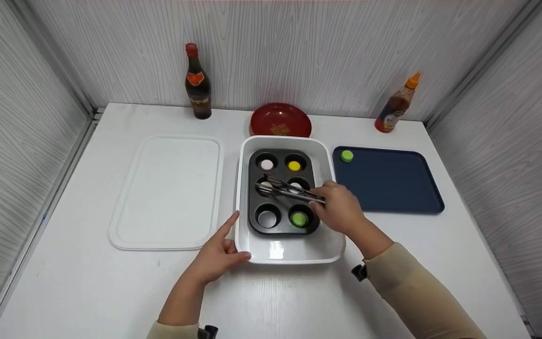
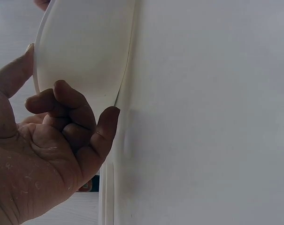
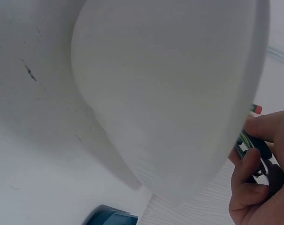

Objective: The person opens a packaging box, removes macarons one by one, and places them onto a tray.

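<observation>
Metal tongs (image 1: 294, 192) are held in my right hand (image 1: 339, 207), and their tips lie over the middle-left cup of a dark muffin tin (image 1: 284, 230). A pale round piece shows between the tips; whether they grip it I cannot tell. The tin lies inside a white rectangular basin (image 1: 294, 252). Other cups hold a pale pink piece (image 1: 267, 164), a yellow piece (image 1: 294, 165), a white piece and a green piece (image 1: 298, 219); the front-left cup shows bare metal. My left hand (image 1: 214, 256) touches the basin's front-left corner, index finger straight, thumb at the front rim.
A navy tray (image 1: 388, 183) with a green round piece (image 1: 346, 156) lies to the right. On the left is a flat white lid-like board (image 1: 170, 193). Behind stand a dark bottle (image 1: 199, 92), a red bowl (image 1: 280, 120) and an orange-capped sauce bottle (image 1: 395, 106).
</observation>
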Available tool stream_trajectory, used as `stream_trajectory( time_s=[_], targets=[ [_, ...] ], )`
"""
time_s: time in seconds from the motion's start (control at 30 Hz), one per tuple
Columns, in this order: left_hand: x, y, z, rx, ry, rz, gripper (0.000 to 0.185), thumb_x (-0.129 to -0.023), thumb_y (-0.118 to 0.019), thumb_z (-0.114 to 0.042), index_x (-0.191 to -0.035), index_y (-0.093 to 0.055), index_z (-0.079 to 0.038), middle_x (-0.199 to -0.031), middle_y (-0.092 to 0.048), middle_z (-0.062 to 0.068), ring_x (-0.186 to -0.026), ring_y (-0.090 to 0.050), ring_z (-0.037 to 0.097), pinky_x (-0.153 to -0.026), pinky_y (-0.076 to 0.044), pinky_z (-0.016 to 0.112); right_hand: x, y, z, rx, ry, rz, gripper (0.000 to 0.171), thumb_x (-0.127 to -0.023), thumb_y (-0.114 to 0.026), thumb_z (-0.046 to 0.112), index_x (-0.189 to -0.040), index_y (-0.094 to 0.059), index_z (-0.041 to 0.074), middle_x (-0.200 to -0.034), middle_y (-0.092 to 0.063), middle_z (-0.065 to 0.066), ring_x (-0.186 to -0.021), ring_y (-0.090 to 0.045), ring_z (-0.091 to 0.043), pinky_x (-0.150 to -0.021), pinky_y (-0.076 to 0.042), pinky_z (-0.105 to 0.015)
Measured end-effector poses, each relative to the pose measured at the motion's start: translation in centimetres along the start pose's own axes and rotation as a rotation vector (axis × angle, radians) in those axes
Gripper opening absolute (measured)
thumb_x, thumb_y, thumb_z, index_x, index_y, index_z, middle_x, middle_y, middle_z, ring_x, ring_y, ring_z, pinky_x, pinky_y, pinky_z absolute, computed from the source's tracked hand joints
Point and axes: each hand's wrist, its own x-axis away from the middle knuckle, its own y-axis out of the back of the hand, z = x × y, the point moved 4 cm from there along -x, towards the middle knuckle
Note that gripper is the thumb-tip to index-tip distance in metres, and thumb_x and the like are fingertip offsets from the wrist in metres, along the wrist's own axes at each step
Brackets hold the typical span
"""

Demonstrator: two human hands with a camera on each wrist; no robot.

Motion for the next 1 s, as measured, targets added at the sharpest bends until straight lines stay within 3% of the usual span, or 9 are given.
stream_trajectory(
  time_s=[0.5,1.0],
  targets=[
    [0.1,0.0,-0.1,0.011,0.004,-0.002,0.106,-0.086,-0.084,-0.002,-0.170,-0.020,-0.011,-0.062,-0.047,-0.003,-0.055,-0.042,0.009,-0.053,-0.036,0.022,0.2,-0.1,-0.2,-0.023,0.039,-0.066,0.029,-0.098,-0.076,0.013,-0.125,-0.078,0.005,-0.094,-0.064,-0.007,-0.073,-0.060,-0.022,-0.062,-0.050,-0.042],
    [0.1,0.0,-0.1,0.012,-0.001,-0.004,0.105,-0.087,-0.084,-0.002,-0.170,-0.021,-0.012,-0.062,-0.045,-0.003,-0.055,-0.041,0.009,-0.054,-0.036,0.023,0.7,1.9,-0.6,-0.073,0.057,-0.185,0.022,-0.095,-0.080,0.009,-0.117,-0.081,0.005,-0.090,-0.063,-0.007,-0.071,-0.057,-0.022,-0.063,-0.047,-0.040]
  ],
)
